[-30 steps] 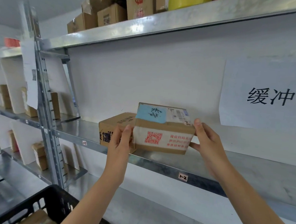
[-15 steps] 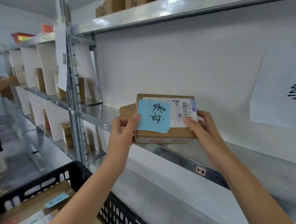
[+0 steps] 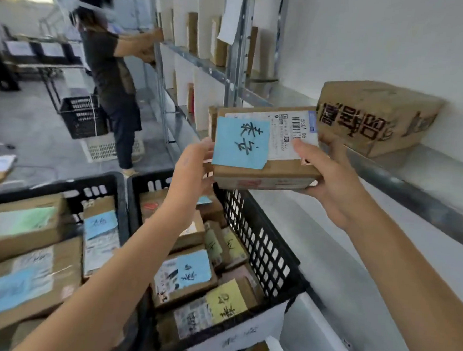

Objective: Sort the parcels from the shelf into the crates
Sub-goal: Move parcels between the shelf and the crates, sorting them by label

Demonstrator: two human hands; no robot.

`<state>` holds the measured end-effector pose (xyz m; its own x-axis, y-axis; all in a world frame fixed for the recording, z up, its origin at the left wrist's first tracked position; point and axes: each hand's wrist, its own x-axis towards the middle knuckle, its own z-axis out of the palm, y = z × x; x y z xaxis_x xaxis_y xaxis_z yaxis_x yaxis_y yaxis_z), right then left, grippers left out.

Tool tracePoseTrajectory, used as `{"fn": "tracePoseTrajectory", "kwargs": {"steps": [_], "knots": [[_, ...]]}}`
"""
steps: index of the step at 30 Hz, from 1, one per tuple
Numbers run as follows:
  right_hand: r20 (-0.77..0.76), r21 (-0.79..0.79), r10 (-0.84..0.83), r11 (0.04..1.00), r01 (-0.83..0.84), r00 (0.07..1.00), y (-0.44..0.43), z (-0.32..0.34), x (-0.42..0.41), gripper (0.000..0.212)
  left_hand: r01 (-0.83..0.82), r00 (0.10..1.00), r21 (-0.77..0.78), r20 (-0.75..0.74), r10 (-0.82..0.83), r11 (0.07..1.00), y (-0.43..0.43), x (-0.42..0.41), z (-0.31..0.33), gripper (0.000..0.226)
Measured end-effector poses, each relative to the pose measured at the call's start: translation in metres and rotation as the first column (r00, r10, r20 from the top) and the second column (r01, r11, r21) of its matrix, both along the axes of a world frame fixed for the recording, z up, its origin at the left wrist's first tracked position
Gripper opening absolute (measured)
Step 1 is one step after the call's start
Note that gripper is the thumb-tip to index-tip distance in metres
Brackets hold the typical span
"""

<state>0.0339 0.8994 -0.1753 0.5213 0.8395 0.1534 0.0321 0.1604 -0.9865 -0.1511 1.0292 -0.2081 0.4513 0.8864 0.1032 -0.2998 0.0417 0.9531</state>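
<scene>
Cardboard everywhere. Left crate (image 3: 95, 185) and right crate (image 3: 261, 246) sit low, both holding boxes (image 3: 184, 279). Left hand (image 3: 195, 170) grips the parcel (image 3: 274, 170) at its left edge, right hand (image 3: 331, 182) clamps the other end, thumb on the label (image 3: 291, 133). It's in the air over the right crate, just off the shelf (image 3: 430, 175). Looks light and stiff, so the short ends seem the spot to hold.

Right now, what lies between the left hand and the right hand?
Only the parcel with the blue note, which left hand and right hand grip; the head view shows it.
</scene>
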Motion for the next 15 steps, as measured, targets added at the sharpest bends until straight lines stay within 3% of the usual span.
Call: {"fn": "tracePoseTrajectory", "kwargs": {"steps": [4,9,12,15], "knots": [[0.011,-0.146,0.078,0.986,-0.076,0.997,0.033,-0.027,0.009,0.049,-0.188,0.977,-0.124,-0.13,0.172,0.974,0.025,-0.025,-0.035,0.031],[0.19,-0.336,0.249,0.926,-0.175,0.95,0.075,-0.042,0.024,0.04,-0.265,0.931,0.037,-0.251,0.266,0.964,0.03,-0.051,-0.077,0.022],[0.247,-0.472,0.417,0.84,-0.268,0.875,0.102,-0.058,0.027,0.054,-0.288,0.911,0.054,-0.292,0.291,0.956,0.029,-0.057,-0.095,0.021],[0.229,-0.63,0.591,0.696,-0.345,0.773,0.129,-0.085,0.028,0.052,-0.305,0.901,0.048,-0.31,0.304,0.951,0.028,-0.06,-0.107,0.019]]}}
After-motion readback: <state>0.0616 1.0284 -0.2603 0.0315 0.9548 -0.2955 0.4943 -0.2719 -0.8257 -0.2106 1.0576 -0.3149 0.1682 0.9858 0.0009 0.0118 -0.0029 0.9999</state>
